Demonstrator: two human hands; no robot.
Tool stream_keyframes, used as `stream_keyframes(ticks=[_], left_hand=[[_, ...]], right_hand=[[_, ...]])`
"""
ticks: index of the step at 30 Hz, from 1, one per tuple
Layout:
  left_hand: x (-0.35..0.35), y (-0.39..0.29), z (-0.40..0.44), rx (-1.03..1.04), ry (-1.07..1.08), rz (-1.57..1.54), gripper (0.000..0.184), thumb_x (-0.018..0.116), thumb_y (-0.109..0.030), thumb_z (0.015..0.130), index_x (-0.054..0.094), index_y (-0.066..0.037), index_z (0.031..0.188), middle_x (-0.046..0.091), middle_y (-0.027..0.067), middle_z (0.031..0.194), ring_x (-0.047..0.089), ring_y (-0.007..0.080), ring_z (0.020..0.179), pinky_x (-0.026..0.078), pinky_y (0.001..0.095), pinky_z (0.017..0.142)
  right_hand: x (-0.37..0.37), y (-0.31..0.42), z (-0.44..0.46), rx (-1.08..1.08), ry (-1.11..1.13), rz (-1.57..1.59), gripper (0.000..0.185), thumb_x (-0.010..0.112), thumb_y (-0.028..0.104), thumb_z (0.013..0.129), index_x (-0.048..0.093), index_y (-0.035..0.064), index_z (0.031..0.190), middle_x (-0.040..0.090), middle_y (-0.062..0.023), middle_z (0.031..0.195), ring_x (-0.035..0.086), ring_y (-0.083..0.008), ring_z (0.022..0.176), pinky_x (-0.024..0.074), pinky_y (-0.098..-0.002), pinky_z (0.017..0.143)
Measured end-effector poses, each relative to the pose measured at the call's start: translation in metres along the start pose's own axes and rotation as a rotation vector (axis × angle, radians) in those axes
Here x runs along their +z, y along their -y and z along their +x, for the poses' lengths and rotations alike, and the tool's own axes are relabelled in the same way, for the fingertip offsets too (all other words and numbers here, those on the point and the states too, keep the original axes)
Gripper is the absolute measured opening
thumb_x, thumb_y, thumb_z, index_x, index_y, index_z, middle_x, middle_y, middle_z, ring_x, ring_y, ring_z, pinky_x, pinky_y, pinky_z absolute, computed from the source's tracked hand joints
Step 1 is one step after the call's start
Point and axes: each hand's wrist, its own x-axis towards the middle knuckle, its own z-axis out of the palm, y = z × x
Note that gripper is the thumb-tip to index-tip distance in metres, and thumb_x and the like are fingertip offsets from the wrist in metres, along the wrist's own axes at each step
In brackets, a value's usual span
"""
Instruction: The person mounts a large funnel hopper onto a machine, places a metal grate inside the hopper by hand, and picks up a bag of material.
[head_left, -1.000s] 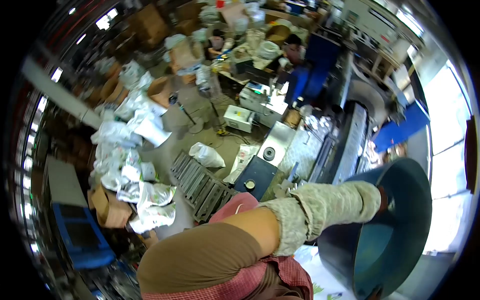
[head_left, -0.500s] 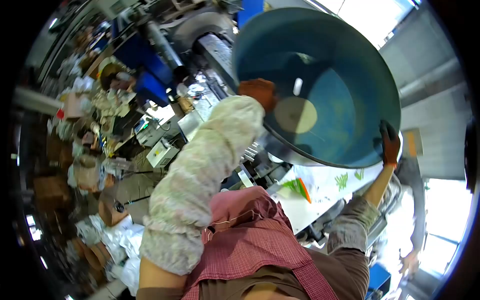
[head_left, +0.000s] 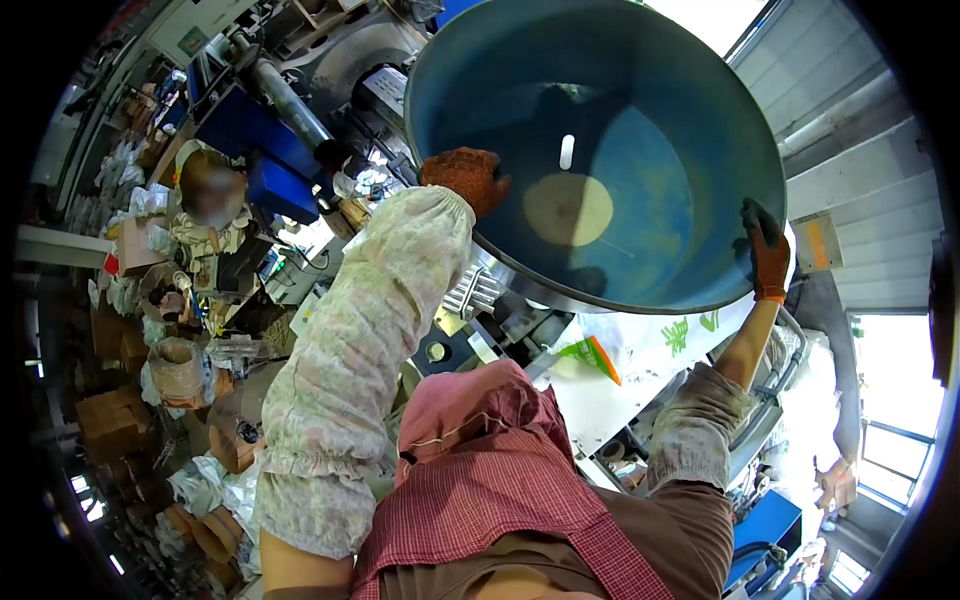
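Note:
A large round blue-green tub [head_left: 665, 160] with a dark rim fills the upper middle of the head view, its open mouth tilted toward me. On its floor are a pale disc [head_left: 590, 212] and a small bright slot. My left hand [head_left: 466, 180], in a rust-brown glove, is closed on the rim at the left. At the right, my right hand [head_left: 767, 250], in an orange glove with dark fingers, grips the rim with fingertips inside the wall. Underneath lies a white printed sheet or sack [head_left: 640, 345] with green marks and an orange-green corner.
Machine parts [head_left: 475, 290] stand under the tub's near left side. To the left are another person [head_left: 212, 195], blue boxes [head_left: 280, 188], cardboard cartons [head_left: 112, 420] and plastic bags. A corrugated wall [head_left: 850, 150] rises at the right; a blue box [head_left: 765, 530] sits lower right.
The tub and both hands now appear farther up and left in the view, and much of the surroundings shifts as well. Both hands stay on the rim.

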Motion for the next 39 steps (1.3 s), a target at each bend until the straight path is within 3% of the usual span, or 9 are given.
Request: stream_keyframes(ticks=[10, 11, 15, 17, 19, 24, 28, 29, 39], left_hand=[[0.030, 0.011, 0.013, 0.086, -0.159, -0.068, 0.028, 0.053, -0.031, 0.069, 0.060, -0.008, 0.083, 0.060, 0.0141, 0.085, 0.057, 0.0282, 0.087, 0.045, 0.0409, 0.075], [0.022, 0.010, 0.011, 0.068, -0.079, -0.068, 0.029, 0.053, -0.031, 0.068, 0.061, -0.007, 0.082, 0.060, 0.0148, 0.085, 0.057, 0.0283, 0.088, 0.045, 0.0422, 0.074], [0.045, 0.000, 0.023, -0.081, -0.201, 0.058, 0.034, 0.052, -0.034, 0.072, 0.061, -0.006, 0.089, 0.060, 0.0142, 0.093, 0.057, 0.0274, 0.091, 0.045, 0.0422, 0.075], [0.085, -0.003, 0.050, -0.072, -0.557, 0.052, 0.012, 0.053, -0.012, 0.058, 0.057, -0.002, 0.063, 0.052, 0.0139, 0.061, 0.050, 0.0256, 0.060, 0.037, 0.0423, 0.058], [0.074, 0.000, 0.046, 0.006, -0.476, -0.046, 0.010, 0.052, -0.009, 0.060, 0.058, -0.003, 0.065, 0.053, 0.0134, 0.063, 0.050, 0.0262, 0.062, 0.038, 0.0430, 0.060], [0.029, 0.002, 0.009, 0.042, -0.276, -0.011, 0.027, 0.055, -0.032, 0.069, 0.064, -0.010, 0.081, 0.062, 0.0113, 0.081, 0.060, 0.0261, 0.081, 0.047, 0.0396, 0.068], [0.030, 0.005, 0.010, 0.082, -0.257, -0.059, 0.027, 0.056, -0.032, 0.067, 0.063, -0.008, 0.077, 0.061, 0.0117, 0.078, 0.060, 0.0270, 0.079, 0.047, 0.0401, 0.065], [0.051, 0.003, 0.019, 0.068, -0.511, 0.005, 0.025, 0.059, -0.030, 0.060, 0.062, -0.006, 0.067, 0.058, 0.0107, 0.068, 0.057, 0.0234, 0.066, 0.038, 0.0368, 0.051], [0.048, 0.003, 0.022, 0.065, -0.380, 0.021, 0.036, 0.057, -0.035, 0.066, 0.062, -0.005, 0.085, 0.059, 0.0150, 0.083, 0.057, 0.0287, 0.081, 0.039, 0.0430, 0.061]], right_hand=[[0.001, 0.007, -0.001, 0.217, 0.150, 0.293, 0.029, 0.051, 0.013, 0.081, 0.056, 0.0060, 0.109, 0.058, -0.0018, 0.104, 0.052, -0.0081, 0.076, 0.0434, -0.0207, 0.061], [0.000, -0.007, 0.003, -0.051, 0.165, 0.136, 0.029, 0.049, 0.013, 0.083, 0.055, 0.0051, 0.110, 0.058, -0.0037, 0.105, 0.054, -0.0101, 0.081, 0.0447, -0.0230, 0.063], [0.000, 0.025, -0.003, 0.125, 0.183, 0.079, 0.030, 0.045, 0.015, 0.084, 0.054, 0.0027, 0.111, 0.057, -0.0061, 0.109, 0.053, -0.0140, 0.095, 0.0448, -0.0255, 0.073], [0.000, 0.034, -0.003, 0.180, 0.161, 0.112, 0.032, 0.045, 0.016, 0.084, 0.054, 0.0016, 0.111, 0.057, -0.0071, 0.108, 0.053, -0.0168, 0.097, 0.0413, -0.0275, 0.082], [-0.001, 0.027, 0.002, 0.122, 0.157, 0.068, 0.032, 0.045, 0.016, 0.084, 0.053, 0.0012, 0.111, 0.057, -0.0076, 0.109, 0.053, -0.0174, 0.097, 0.0400, -0.0279, 0.084], [-0.001, 0.011, 0.004, 0.136, 0.148, 0.069, 0.034, 0.043, 0.015, 0.084, 0.051, -0.0002, 0.113, 0.056, -0.0094, 0.110, 0.053, -0.0185, 0.099, 0.0378, -0.0285, 0.087], [-0.002, 0.008, 0.005, 0.093, 0.165, 0.026, 0.035, 0.044, 0.017, 0.084, 0.050, -0.0001, 0.114, 0.055, -0.0084, 0.111, 0.052, -0.0181, 0.099, 0.0376, -0.0281, 0.087], [-0.002, 0.007, 0.005, 0.077, 0.161, 0.016, 0.035, 0.044, 0.019, 0.084, 0.051, 0.0012, 0.114, 0.055, -0.0078, 0.112, 0.052, -0.0181, 0.100, 0.0373, -0.0279, 0.087], [-0.001, 0.013, 0.003, 0.090, 0.147, 0.033, 0.035, 0.044, 0.017, 0.084, 0.050, 0.0025, 0.115, 0.055, -0.0075, 0.113, 0.052, -0.0177, 0.100, 0.0375, -0.0285, 0.087]])
